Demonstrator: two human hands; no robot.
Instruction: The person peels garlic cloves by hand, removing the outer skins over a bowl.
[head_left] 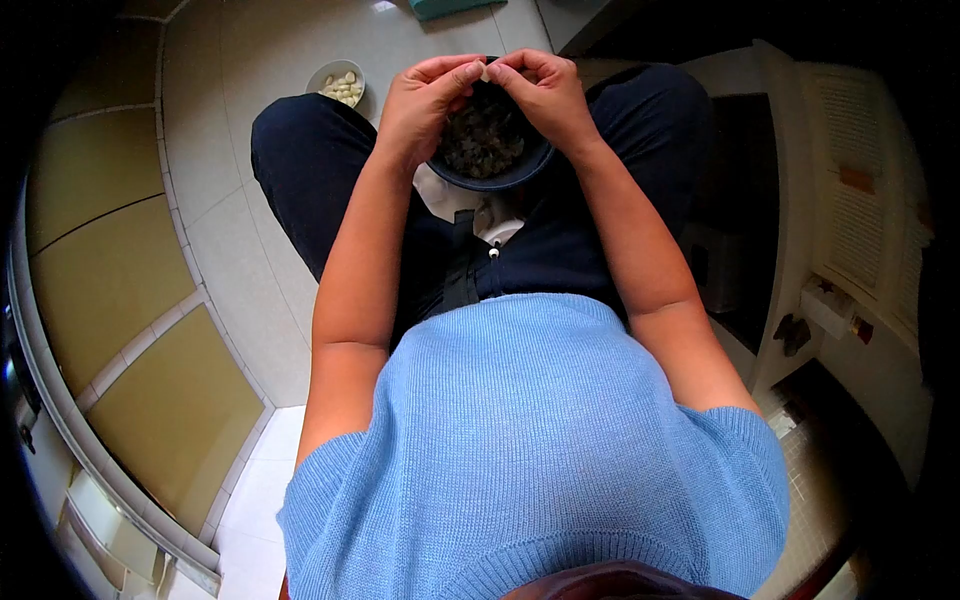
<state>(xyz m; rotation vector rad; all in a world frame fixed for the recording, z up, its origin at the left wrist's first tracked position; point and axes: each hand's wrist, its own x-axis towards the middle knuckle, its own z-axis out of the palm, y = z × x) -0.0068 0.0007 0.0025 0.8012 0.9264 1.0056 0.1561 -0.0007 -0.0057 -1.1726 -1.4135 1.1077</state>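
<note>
Saw nearest the lens a dark curved shape (625, 585) at the bottom edge, too dim to name, and just beyond it a light blue knitted top (540, 430) with ribbing along the neckline. Followed two bare forearms forward from short sleeves, over a lap in dark trousers (650, 130), knees spread wide. Found the left hand (425, 110) bent inward, thumb and fingertip together on a small pale piece (484, 74), and the right hand (550, 95) across from it, likewise pinched on the same piece. Could make out only a sliver of this piece between the two thumb tips, above the far part of a dark bowl (490, 184); could not tell its full shape. Noticed the other fingers curled, partly hidden from above. Saw the dark bowl between the legs, just below the hands, with a heap of thin, papery, dark-looking scraps (485, 145) inside. Found just past the left knee, on the floor, a white bowl (318, 78) holding smooth, pale, clove-like pieces (343, 86). Glimpsed at the top edge a teal object (450, 8), cut off by the frame, on light floor tiles (220, 200). Noted olive-yellow panels (170, 400) with pale borders at left, and a pale slatted panel (855, 220) at right.
</note>
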